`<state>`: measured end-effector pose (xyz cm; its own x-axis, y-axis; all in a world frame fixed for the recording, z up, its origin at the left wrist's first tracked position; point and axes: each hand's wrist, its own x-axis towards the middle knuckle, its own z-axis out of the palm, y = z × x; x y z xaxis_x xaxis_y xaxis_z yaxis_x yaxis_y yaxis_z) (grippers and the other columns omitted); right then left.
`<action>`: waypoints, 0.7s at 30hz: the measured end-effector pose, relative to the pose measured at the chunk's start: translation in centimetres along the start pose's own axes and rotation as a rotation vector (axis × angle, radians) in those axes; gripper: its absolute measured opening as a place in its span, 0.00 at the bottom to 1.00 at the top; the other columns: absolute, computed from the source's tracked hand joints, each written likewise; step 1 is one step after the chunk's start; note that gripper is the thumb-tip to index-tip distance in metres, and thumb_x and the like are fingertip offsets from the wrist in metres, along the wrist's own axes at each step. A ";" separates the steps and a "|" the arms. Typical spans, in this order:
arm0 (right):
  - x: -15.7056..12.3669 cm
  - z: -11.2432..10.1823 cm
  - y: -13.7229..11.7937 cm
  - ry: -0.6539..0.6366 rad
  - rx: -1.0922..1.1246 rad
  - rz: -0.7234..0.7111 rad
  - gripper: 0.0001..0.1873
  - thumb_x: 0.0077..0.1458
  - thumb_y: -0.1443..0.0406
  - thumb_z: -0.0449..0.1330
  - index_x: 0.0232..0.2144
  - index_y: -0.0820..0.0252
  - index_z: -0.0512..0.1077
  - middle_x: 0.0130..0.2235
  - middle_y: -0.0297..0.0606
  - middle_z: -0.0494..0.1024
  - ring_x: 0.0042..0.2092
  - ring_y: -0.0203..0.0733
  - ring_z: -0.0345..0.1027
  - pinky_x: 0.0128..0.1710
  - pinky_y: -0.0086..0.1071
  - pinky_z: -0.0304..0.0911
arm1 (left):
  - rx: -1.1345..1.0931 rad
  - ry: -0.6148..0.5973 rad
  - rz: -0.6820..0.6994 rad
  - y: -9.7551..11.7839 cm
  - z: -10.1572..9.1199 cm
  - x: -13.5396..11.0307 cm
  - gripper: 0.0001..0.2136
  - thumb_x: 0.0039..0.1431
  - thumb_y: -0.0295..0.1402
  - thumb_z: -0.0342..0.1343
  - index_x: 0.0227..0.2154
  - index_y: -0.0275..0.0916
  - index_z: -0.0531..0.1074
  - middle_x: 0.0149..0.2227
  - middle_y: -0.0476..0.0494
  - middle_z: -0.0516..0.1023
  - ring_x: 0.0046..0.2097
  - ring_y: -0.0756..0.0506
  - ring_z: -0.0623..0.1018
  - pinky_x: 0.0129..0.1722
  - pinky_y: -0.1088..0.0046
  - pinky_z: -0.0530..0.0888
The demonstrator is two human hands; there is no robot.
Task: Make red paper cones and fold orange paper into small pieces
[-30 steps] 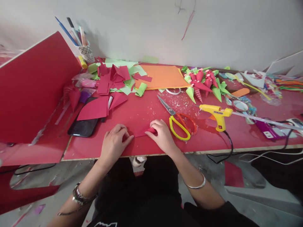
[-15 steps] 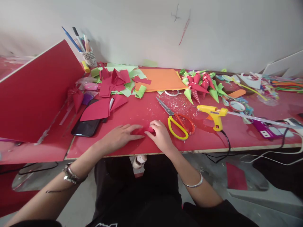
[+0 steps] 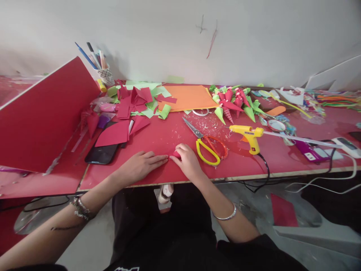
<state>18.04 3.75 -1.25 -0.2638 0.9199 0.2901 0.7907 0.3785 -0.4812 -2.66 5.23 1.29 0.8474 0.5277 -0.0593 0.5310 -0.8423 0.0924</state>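
Along a pale wall runs a red table (image 3: 166, 131), and at its left stands one large red board (image 3: 47, 124), slanting across it. Near the wall lie orange sheets (image 3: 187, 98), stacked. At the front edge are the person's two hands. Compared with a second earlier, the left hand (image 3: 142, 165) lies flatter and further stretched out, its fingers straight and close together rather than curled, pointing toward the right hand (image 3: 187, 162); whether it grips anything cannot be told. The right hand keeps its pinch, thumb and forefinger nearly meeting. Beyond the scissors, at the back, sits a cluster of red and green paper cones (image 3: 231, 101), too overlapped to count. One yellow glue gun (image 3: 248, 133) rests to the right, a single clear stick (image 3: 296, 138) projecting from its rear. Between it and the right hand lies one pair of scissors (image 3: 200, 136), with one yellow and one red handle. One black phone (image 3: 103, 153) lies left, partly under a curved red sheet (image 3: 113, 133). A patterned cup (image 3: 106, 77) by the wall holds at least three pens (image 3: 86, 55), upright or leaning. Smallest is the piece of red paper (image 3: 176, 154), pinched in the right fingers, just beside the left fingertips; its full outline blends into the tabletop.
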 end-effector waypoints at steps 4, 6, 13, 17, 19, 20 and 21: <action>0.0 0.0 0.0 0.004 -0.009 -0.001 0.05 0.53 0.65 0.56 0.27 0.60 0.64 0.33 0.39 0.69 0.37 0.42 0.64 0.38 0.33 0.60 | 0.002 -0.008 -0.029 -0.2 0.0 -0.8 0.25 0.58 0.24 0.44 0.56 0.51 0.54 0.56 0.51 0.64 0.44 0.48 0.69 0.43 0.73 0.63; 0.0 0.0 0.0 0.008 -0.017 0.002 0.05 0.53 0.64 0.56 0.27 0.60 0.65 0.33 0.40 0.69 0.37 0.42 0.64 0.38 0.33 0.60 | 0.014 -0.006 -0.038 -0.4 0.0 -1.3 0.24 0.58 0.24 0.44 0.56 0.50 0.55 0.56 0.50 0.64 0.45 0.48 0.69 0.43 0.72 0.63; 0.2 0.1 -0.1 -0.013 -0.068 0.011 0.06 0.54 0.64 0.55 0.27 0.61 0.65 0.33 0.40 0.69 0.37 0.43 0.64 0.37 0.33 0.60 | 0.019 -0.018 -0.023 -0.8 0.0 -2.1 0.21 0.60 0.27 0.40 0.56 0.47 0.57 0.56 0.49 0.64 0.45 0.47 0.69 0.45 0.70 0.62; 0.1 0.1 -0.2 -0.022 -0.089 0.017 0.06 0.54 0.64 0.55 0.27 0.61 0.65 0.33 0.40 0.69 0.37 0.43 0.64 0.38 0.33 0.60 | 0.006 -0.058 -0.015 -1.0 0.1 -2.3 0.21 0.60 0.26 0.39 0.56 0.46 0.56 0.56 0.48 0.63 0.47 0.47 0.68 0.48 0.70 0.61; 0.1 0.1 -0.2 -0.018 -0.096 0.022 0.06 0.54 0.65 0.55 0.27 0.62 0.65 0.34 0.41 0.69 0.38 0.43 0.64 0.39 0.33 0.60 | 0.000 -0.047 -0.006 -1.1 0.1 -2.3 0.20 0.61 0.26 0.39 0.56 0.46 0.56 0.56 0.47 0.64 0.46 0.47 0.68 0.48 0.70 0.61; 0.1 0.2 -0.2 -0.017 -0.096 0.024 0.06 0.54 0.65 0.55 0.27 0.62 0.65 0.34 0.41 0.69 0.38 0.43 0.64 0.39 0.33 0.60 | 0.001 -0.034 0.000 -1.0 0.1 -2.3 0.20 0.61 0.27 0.38 0.56 0.45 0.57 0.55 0.47 0.65 0.46 0.47 0.69 0.47 0.70 0.61; 0.1 0.2 -0.2 -0.019 -0.094 0.026 0.06 0.53 0.65 0.55 0.27 0.62 0.65 0.34 0.41 0.69 0.38 0.43 0.64 0.39 0.33 0.60 | 0.008 -0.020 0.007 -0.9 0.0 -2.2 0.19 0.62 0.29 0.38 0.56 0.45 0.57 0.55 0.46 0.66 0.46 0.47 0.69 0.47 0.70 0.61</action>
<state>17.74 3.81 -1.27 -0.2523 0.9314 0.2624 0.8455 0.3441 -0.4084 -5.03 4.82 1.31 0.8511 0.5192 -0.0785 0.5246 -0.8471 0.0846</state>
